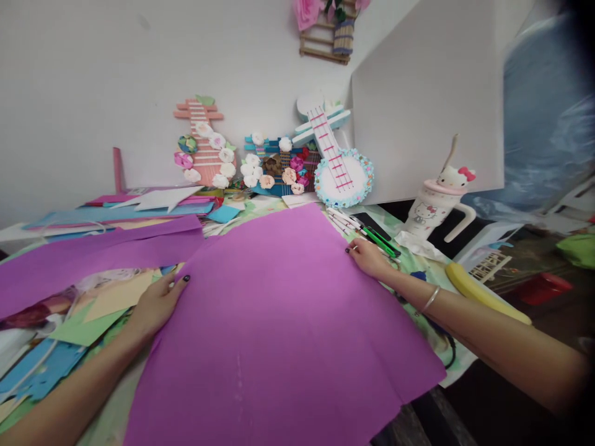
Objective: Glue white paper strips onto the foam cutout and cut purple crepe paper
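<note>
A large sheet of purple paper (274,310) spreads across the middle, its near edge reaching past the table's front edge. My left hand (160,300) grips the sheet's left edge, the thumb on top and the other fingers partly hidden. At the upper right edge, my right hand (367,257) pinches the same sheet between thumb and fingers. A second purple piece (102,254), folded, lies to the left. Close to my right hand are a green cutter (379,240) and several white sticks (341,222).
Behind stand a pink flowered craft (204,145) and a white lute-shaped craft (337,161). A cat-themed tumbler (430,207) and a yellow object (483,294) are at right. Coloured papers (88,322) pile up at left.
</note>
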A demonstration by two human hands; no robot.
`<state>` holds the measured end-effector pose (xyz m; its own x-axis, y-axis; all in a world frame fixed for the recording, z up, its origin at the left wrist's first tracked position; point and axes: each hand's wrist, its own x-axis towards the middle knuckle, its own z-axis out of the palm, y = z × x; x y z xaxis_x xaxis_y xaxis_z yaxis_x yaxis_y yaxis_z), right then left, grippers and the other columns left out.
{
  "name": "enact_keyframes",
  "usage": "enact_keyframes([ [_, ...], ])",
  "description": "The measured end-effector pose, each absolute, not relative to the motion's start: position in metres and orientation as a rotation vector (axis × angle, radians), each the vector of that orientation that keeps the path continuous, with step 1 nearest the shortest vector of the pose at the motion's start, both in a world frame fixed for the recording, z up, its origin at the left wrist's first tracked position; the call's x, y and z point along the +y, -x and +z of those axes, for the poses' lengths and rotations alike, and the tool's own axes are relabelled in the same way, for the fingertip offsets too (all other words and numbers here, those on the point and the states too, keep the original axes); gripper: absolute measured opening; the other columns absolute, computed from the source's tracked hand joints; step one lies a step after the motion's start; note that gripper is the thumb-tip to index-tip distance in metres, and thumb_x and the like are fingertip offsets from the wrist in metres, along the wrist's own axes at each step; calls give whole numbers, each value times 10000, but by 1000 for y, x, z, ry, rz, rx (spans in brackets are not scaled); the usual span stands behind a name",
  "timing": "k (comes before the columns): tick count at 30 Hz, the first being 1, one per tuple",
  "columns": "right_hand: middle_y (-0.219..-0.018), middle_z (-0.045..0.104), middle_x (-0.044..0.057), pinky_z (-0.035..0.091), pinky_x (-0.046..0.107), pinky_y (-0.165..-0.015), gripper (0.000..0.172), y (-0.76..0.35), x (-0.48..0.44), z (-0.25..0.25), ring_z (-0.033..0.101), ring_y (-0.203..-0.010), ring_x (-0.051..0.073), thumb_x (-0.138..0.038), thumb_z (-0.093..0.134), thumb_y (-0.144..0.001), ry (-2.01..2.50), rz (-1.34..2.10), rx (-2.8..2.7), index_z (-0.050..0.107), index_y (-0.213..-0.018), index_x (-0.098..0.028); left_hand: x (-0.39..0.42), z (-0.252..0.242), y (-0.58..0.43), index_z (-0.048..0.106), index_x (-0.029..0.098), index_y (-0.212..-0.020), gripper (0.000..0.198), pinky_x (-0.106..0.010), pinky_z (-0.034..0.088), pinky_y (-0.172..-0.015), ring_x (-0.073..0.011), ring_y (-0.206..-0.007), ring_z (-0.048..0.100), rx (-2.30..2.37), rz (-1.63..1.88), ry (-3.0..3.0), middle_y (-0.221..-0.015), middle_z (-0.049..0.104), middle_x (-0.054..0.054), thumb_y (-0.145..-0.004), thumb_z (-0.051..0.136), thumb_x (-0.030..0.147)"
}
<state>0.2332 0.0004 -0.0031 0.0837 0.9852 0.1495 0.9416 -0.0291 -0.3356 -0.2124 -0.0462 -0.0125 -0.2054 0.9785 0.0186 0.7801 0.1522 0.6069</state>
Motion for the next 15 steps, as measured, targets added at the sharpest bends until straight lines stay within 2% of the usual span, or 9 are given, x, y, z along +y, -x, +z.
enact_keyframes([
  [3, -938, 686, 100, 366, 246, -706, 171, -232, 1, -5, 598, -864, 176, -153, 492, -860, 2042, 167, -1956, 653, -914, -130, -45, -15, 214, 559, 188, -1000, 363, -304, 447, -670, -275, -811, 634, 2161, 566, -1785, -804, 677, -60, -849, 359, 451],
  [7, -944, 690, 112, 374, 249, -715, 172, -229, 0, -8, 608, -883, 185, -170, 504, -866, 2073, 151, -1996, 655, -938, -129, -44, -17, 214, 491, 222, -790, 271, -311, 413, -639, -287, -758, 620, 2270, 388, -2014, -710, 637, -48, -854, 330, 431],
  [15, -929, 693, 110, 366, 254, -688, 183, -227, -1, -14, 614, -870, 192, -193, 476, -881, 2094, 100, -2056, 641, -931, -132, -50, -22, 208, 525, 160, -911, 397, -381, 428, -636, -347, -773, 634, 2263, 85, -2175, -791, 655, -179, -886, 225, 419],
])
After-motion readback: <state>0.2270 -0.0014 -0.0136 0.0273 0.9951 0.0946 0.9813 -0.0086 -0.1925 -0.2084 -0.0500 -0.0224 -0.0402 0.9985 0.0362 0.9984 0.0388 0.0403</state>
